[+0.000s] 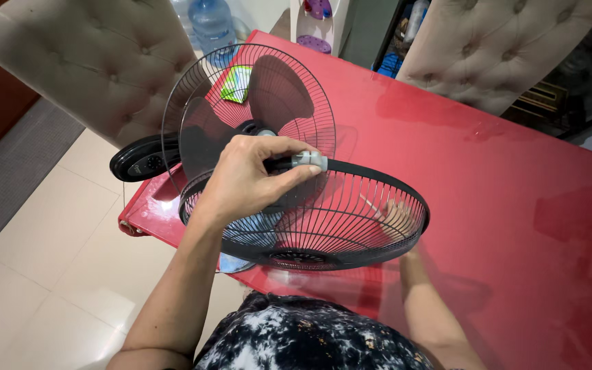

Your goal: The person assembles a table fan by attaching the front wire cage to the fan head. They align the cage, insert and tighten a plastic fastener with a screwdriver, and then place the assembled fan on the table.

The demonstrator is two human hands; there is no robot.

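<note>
A black fan lies on a red table (488,178). Its rear wire guard (193,89) stands tilted, with dark translucent blades (279,85) inside it. The front wire guard (351,219) is held bowl-like in front of the blades. My left hand (251,179) grips the front guard's black rim at a small grey clip (310,159). My right hand (395,218) is under the far side of that guard, seen through the wires, holding its rim. The fan's black base (142,157) sticks out past the table's left edge.
Two beige tufted chairs (97,62) (495,48) stand at the far side of the table. A green packet (236,83) lies on the table behind the guard. A blue water bottle (212,24) and a white rack (315,24) stand beyond. Pale floor tiles (49,240) lie to the left.
</note>
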